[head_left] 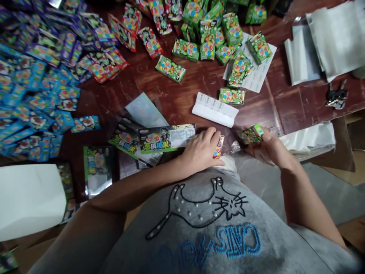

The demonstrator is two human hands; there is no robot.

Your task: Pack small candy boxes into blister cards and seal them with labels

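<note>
The left hand curls over a small red packet at the worktop's near edge; the right hand grips a green box — just beside it. Beyond lie a white paper roll, loose green boxes and — far left — blue packets on the worktop.

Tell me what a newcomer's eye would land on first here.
Probably the colourful heap of blue packets and purple packets covering the table's left side, then the green boxes scattered at its far middle. Nearer, the embroidered cat on the grey shirt likely stands out, below the left hand, which rests by a small red packet.
</note>
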